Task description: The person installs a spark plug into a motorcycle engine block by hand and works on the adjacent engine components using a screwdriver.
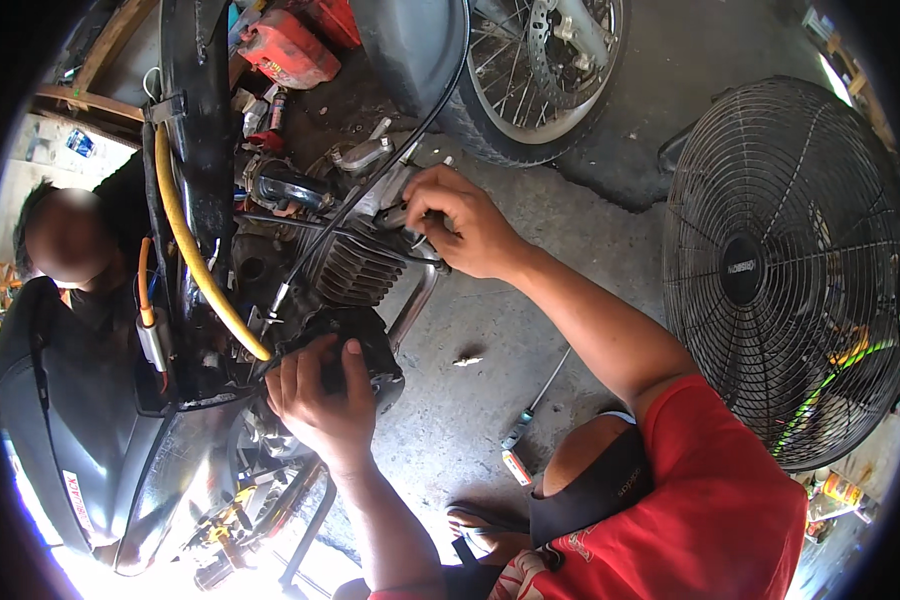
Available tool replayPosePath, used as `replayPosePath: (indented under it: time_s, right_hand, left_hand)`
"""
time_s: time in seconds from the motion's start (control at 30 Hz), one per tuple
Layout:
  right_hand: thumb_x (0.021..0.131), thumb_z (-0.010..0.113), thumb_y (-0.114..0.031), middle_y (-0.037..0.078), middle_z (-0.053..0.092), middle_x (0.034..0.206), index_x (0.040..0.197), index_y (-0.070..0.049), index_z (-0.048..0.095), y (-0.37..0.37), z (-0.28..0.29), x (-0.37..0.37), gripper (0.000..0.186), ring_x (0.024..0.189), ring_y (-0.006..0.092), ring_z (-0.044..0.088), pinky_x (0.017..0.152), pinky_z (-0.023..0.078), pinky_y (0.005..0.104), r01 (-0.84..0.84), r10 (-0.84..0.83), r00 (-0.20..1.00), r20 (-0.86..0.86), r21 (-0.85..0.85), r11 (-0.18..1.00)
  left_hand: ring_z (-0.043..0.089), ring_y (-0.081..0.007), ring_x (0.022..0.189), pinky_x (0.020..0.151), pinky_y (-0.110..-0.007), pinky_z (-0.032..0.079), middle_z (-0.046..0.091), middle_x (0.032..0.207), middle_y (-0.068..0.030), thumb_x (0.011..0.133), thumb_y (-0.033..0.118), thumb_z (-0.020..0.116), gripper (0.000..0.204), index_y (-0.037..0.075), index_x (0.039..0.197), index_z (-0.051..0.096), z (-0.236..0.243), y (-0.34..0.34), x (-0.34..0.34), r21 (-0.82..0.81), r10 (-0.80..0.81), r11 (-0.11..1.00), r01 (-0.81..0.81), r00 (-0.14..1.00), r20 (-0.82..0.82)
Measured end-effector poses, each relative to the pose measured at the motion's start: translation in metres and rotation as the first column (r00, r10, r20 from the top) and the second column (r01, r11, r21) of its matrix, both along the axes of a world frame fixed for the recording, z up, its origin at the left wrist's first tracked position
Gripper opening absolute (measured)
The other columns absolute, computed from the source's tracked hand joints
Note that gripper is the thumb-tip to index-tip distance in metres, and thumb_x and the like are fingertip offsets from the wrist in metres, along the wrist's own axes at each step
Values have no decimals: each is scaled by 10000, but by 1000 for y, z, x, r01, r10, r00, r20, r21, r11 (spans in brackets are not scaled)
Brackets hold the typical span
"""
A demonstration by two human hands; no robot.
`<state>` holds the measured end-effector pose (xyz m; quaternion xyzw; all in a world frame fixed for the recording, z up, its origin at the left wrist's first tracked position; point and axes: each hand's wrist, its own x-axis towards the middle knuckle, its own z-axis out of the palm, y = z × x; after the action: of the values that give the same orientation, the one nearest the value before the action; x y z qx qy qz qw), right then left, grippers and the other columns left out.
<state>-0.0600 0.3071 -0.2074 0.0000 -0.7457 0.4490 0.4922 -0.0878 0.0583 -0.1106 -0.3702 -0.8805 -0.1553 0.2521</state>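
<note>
Motorcycle engine (355,276) above grey concrete floor (470,320)

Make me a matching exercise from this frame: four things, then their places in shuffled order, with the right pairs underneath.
Things:
1. fan
2. left hand
3. right hand
4. thin-shafted tool

Places:
A. at the black engine part
B. lying on the concrete floor
C. toward the picture's right edge
D. above and right of the cooling fins in the picture

Pairs: 1-C, 2-A, 3-D, 4-B
</note>
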Motion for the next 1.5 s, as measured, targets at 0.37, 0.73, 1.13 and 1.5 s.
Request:
replayPosePath:
  time_s: [0.37,0.73,1.13,1.5]
  right_hand:
    - [892,747,-121,110,629,1005,1023,-32,603,-5,11,10,214,809,215,635,638,482,345,-16,56,959,278,-143,990]
    - [870,716,17,113,612,1019,1030,-23,598,-6,25,15,203,772,169,616,632,468,344,23,141,863,486,-316,948]
    - [832,730,27,85,596,939,1055,-55,601,-6,25,16,270,862,160,609,658,465,337,42,239,797,555,-446,894]
    - [873,751,-55,49,607,897,1052,-57,621,-3,26,17,221,812,141,607,638,468,324,1,219,843,492,-407,913]
  left_hand:
    - [598,-271,824,789,-418,463,664,809,-33,843,278,754,189,104,917,744,0,0,0,11,6,1000,-6,1000,-11]
    - [607,-269,835,806,-421,456,665,834,-20,839,302,752,191,130,923,749,-1,-1,-2,19,16,1000,-15,1000,-17]
    - [602,-268,825,789,-423,455,662,822,-20,842,316,750,200,129,913,746,-3,-2,-3,16,18,1000,-18,1000,-22]
    - [607,-287,842,827,-421,471,682,814,-59,847,227,759,171,71,911,733,4,1,2,-9,24,1000,-24,1000,13]
